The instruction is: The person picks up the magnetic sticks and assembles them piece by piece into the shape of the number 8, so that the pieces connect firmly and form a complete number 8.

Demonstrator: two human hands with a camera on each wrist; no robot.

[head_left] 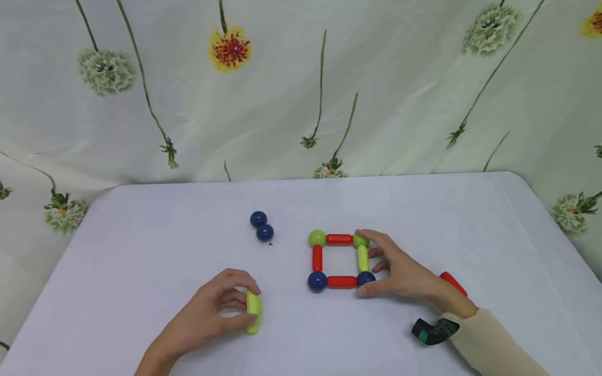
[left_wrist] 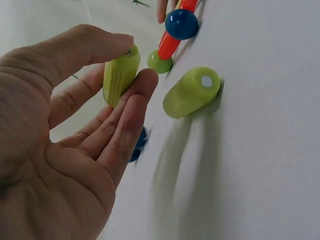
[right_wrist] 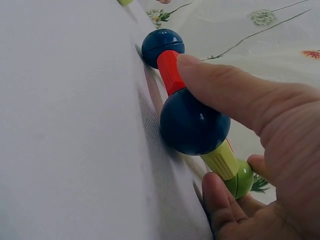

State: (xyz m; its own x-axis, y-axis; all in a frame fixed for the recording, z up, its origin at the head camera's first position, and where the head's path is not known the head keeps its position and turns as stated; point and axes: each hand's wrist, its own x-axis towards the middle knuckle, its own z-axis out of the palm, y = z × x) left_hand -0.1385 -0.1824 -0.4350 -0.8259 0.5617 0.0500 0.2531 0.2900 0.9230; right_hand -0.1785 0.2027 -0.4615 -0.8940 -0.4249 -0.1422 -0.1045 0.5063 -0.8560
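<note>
My left hand (head_left: 208, 312) pinches a yellow-green magnetic rod (left_wrist: 121, 75) between thumb and fingertips. A second yellow-green rod (left_wrist: 192, 92) is on the table just beside those fingers. A flat square of magnetic rods and balls lies to the right, with three red rods (head_left: 342, 281), one yellow-green rod (head_left: 362, 258), two blue balls (head_left: 317, 281) and two green balls (head_left: 316, 237). My right hand (head_left: 407, 273) grips the square's right side, thumb at the near blue ball (right_wrist: 192, 122) and red rod, fingers around the far green ball (right_wrist: 240, 180).
Two more blue balls (head_left: 264, 232) touch each other farther back on the white table (head_left: 176, 237). A loose red rod (head_left: 453, 283) lies beside my right wrist, partly hidden by it. A flowered cloth (head_left: 388, 65) hangs behind the table's back edge.
</note>
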